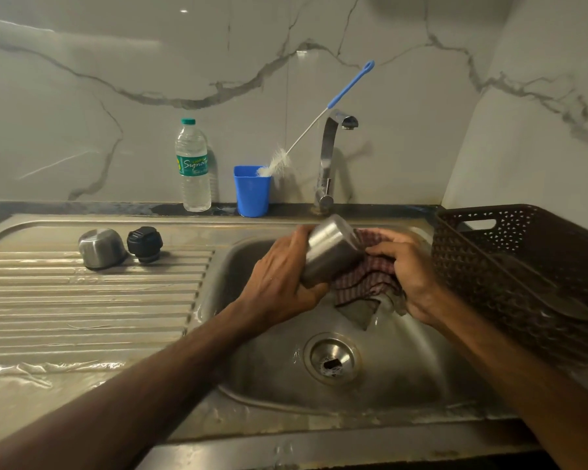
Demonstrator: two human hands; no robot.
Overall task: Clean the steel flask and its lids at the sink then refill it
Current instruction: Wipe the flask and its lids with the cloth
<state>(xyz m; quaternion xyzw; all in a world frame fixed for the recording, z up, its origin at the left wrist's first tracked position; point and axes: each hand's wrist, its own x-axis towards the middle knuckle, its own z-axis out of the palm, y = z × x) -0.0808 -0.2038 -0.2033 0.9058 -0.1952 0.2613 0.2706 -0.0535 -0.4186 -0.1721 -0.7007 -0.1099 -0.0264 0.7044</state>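
Over the stainless steel sink basin (404, 368), the left hand (279, 279) curls round the lower end of the cylindrical brushed-steel flask (330, 252). The right hand (408, 266) clutches a red-checked cloth (364, 283) against the flask's side. Its long axis tilts, closed end up and away. Wiping seems under way. The domed steel cup lid (101, 247) and black screw stopper (145, 242) stand on the ridged draining board (82, 300). Refilling, perhaps from the clear plastic water bottle (192, 167) behind, looks still to come.

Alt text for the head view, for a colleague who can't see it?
Over the sink basin, the left hand grips the steel flask while the right hand holds a checked cloth against it. The steel cap and black stopper sit on the drainboard.
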